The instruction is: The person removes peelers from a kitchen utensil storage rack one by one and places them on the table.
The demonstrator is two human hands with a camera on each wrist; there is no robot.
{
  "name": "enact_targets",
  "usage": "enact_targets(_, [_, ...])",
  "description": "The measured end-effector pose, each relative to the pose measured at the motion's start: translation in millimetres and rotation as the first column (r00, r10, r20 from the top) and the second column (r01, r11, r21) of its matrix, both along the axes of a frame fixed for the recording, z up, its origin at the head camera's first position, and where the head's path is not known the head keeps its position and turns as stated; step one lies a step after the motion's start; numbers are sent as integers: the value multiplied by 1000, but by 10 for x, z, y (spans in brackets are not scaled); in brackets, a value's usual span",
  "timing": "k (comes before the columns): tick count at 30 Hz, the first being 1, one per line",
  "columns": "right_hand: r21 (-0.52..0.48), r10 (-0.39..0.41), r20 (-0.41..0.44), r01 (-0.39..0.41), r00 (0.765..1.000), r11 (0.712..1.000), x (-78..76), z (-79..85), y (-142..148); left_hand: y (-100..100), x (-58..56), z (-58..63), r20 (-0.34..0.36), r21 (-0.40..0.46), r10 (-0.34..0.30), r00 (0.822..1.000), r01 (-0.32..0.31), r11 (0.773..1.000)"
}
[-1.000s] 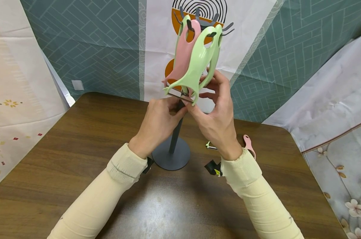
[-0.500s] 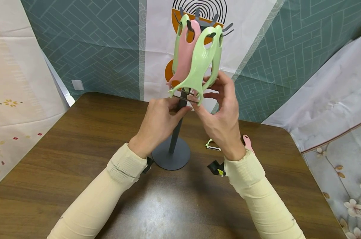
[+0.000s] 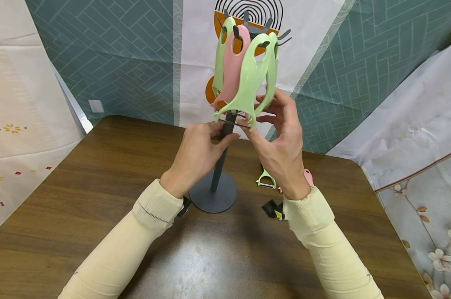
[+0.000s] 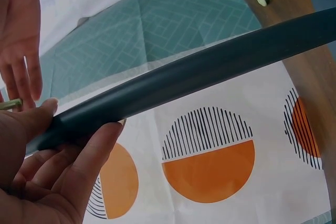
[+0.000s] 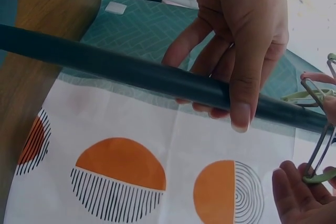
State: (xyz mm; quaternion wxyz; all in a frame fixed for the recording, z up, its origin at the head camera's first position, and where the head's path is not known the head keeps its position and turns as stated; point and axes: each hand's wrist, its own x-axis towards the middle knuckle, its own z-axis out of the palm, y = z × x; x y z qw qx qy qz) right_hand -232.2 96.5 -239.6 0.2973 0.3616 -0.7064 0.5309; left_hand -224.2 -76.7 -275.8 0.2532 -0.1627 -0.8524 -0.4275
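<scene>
My left hand [image 3: 195,155] grips the dark pole [image 3: 218,168] of a hook stand, its thumb and fingers round the pole in the left wrist view. A pink peeler [image 3: 231,68] and several green ones hang from the stand's top hooks [image 3: 268,25]. My right hand [image 3: 283,145] is among their lower ends. Its thumb lies by the blade end of the front green peeler [image 3: 252,77], and its loosely bent fingers reach behind the right green peeler [image 3: 271,74]. In the right wrist view a wide gap separates that thumb from the fingertips [image 5: 286,179].
The stand's round base [image 3: 201,199] rests on the brown wooden table [image 3: 135,145]. Behind my right wrist lie another green peeler [image 3: 266,180] and a pink peeler [image 3: 308,176], partly hidden. A patterned cloth [image 3: 135,62] hangs behind the table.
My right hand has shifted slightly right. The lower ends of the front green and pink peelers have swung right, while the back left green peeler has swung left. My left hand stays on the pole.
</scene>
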Motion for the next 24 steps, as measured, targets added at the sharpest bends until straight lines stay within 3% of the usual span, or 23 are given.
enact_targets(24, [-24,-22,26,23,999,999,14,27,110,1,16,3,18,27,0,1000,0,1000])
